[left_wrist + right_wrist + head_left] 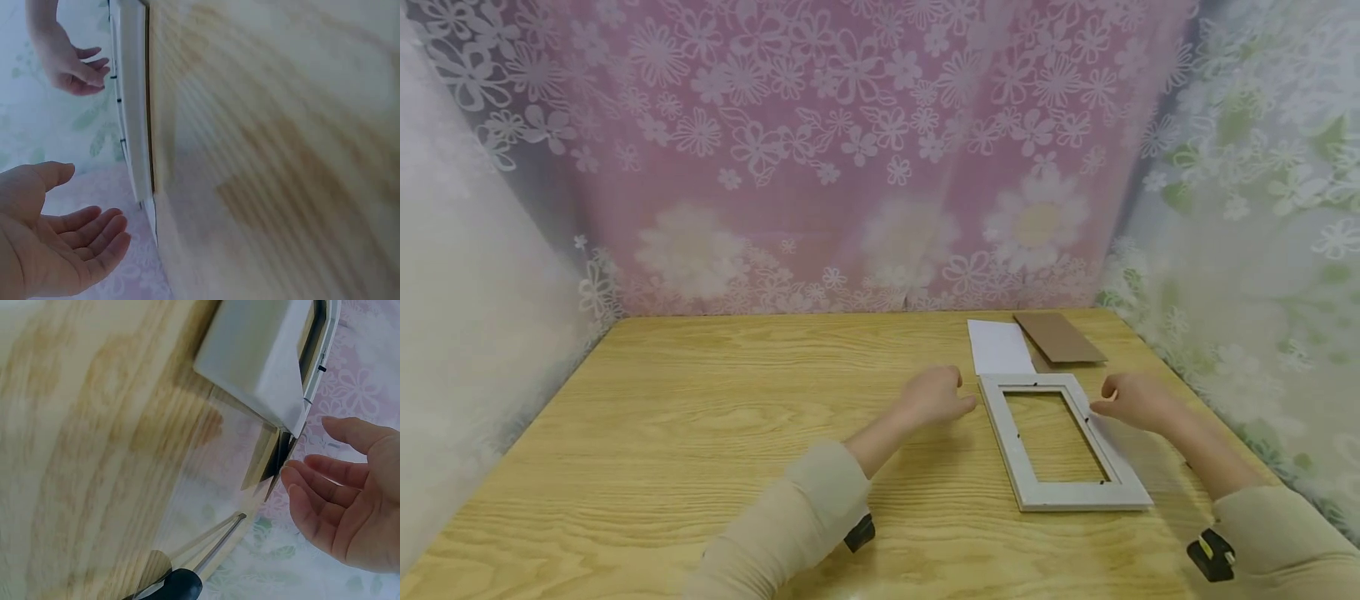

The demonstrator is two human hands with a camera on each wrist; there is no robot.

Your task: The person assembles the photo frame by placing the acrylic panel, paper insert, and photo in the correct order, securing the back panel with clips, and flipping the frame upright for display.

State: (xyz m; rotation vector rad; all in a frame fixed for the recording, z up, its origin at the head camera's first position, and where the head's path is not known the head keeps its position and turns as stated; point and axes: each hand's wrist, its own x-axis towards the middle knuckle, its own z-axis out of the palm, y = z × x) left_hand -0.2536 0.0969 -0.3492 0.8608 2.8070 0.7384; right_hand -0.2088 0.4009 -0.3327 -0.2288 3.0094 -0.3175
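Note:
A white picture frame [1082, 497] lies flat on the right part of the table, small dark tabs standing along its inner edge. Just off its left side is my left hand [931, 396]; the left wrist view shows that hand [69, 237] with relaxed, slightly bent fingers and nothing in them. My right hand [1138, 402] hovers by the frame's right side. In the right wrist view the same hand [356, 494] has loosely bent fingers, also without a thing in them. Through the frame's opening I see bare wood.
Behind the frame lie a white sheet [1000, 347] and a brown board [1060, 337]. A clear sheet [206, 456] lies to the frame's right. A screwdriver [183, 584] with a dark handle rests near it. Floral curtains [865, 150] enclose the table.

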